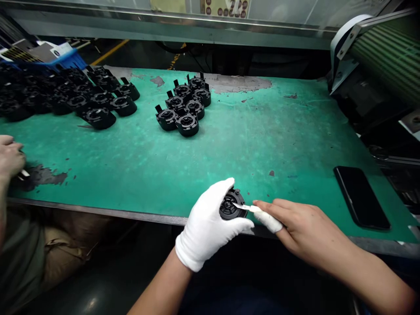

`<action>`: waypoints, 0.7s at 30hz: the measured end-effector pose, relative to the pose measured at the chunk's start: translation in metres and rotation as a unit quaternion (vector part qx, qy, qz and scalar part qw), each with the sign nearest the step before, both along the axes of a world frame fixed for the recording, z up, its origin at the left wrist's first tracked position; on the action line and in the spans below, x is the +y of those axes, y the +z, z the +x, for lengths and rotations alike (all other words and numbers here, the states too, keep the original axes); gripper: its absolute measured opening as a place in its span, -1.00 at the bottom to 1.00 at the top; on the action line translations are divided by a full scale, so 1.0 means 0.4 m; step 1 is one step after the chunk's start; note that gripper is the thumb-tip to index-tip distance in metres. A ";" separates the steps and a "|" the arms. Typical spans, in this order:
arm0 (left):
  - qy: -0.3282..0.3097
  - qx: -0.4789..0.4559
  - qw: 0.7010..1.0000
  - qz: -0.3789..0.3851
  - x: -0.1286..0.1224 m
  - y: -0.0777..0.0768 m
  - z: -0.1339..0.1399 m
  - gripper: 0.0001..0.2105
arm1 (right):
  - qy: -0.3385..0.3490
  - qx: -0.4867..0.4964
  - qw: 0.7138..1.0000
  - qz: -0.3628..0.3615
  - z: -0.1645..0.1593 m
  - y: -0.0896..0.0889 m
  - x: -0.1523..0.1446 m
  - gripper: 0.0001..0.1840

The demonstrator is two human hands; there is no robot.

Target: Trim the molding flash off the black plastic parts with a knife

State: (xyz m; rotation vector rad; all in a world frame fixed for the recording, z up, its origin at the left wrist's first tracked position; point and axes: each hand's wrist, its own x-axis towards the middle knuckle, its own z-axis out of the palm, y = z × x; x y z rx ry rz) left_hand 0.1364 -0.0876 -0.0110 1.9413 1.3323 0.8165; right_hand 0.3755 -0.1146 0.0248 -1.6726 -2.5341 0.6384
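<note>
My left hand (210,223), in a white glove, grips a round black plastic part (229,211) by its rim near the front edge of the bench. The open face of the part, with ribs and rings, is turned up towards me. In my right hand (292,218) is a small scalpel-like knife (244,207), pinched between the fingers, its blade tip over the middle of the round part. Whether the tip touches the surface I cannot tell. A white cover wraps the right thumb.
Several black round housings (187,124) stand grouped on the green bench (249,144); a larger cluster (98,116) is at left. A phone (362,197) lies at right, below a green ribbed conveyor (390,48). A co-worker's hand (11,157) is at far left, near a blue bin (70,61).
</note>
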 end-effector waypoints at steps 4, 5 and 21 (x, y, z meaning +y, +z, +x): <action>-0.005 0.003 1.000 0.013 0.000 -0.004 0.001 -0.17 | 0.000 -0.009 1.000 -0.003 0.000 0.004 -0.002 -0.44; -0.004 0.003 1.000 0.016 0.000 -0.004 0.001 -0.18 | -0.002 -0.011 1.000 -0.001 -0.001 0.004 -0.004 -0.44; 0.011 -0.012 1.000 0.014 -0.008 0.000 0.012 -0.20 | -0.024 -0.031 0.999 0.015 -0.025 0.001 -0.019 -0.49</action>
